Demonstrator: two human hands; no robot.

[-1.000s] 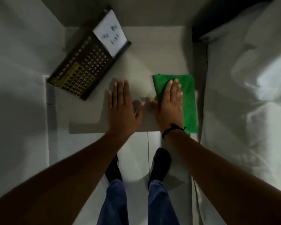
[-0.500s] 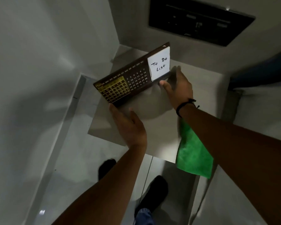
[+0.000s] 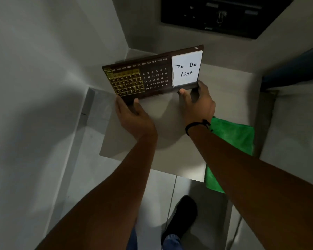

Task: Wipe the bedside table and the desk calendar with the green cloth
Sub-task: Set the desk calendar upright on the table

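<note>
Both hands pinched the calendar: left hand near-left corner, right hand near-right. Tilted, it could slip; the cloth overhung the desk edge.

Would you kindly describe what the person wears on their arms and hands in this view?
Both forearms are bare, with no sleeves in view. The left hand carries nothing: no ring, watch or glove shows. The right hand is also ungloved, but its wrist bears a thin black cord bracelet with a small knot and loose ends.

The desk calendar stands at the bedside table's back, the cloth draped over its front right edge.
</note>
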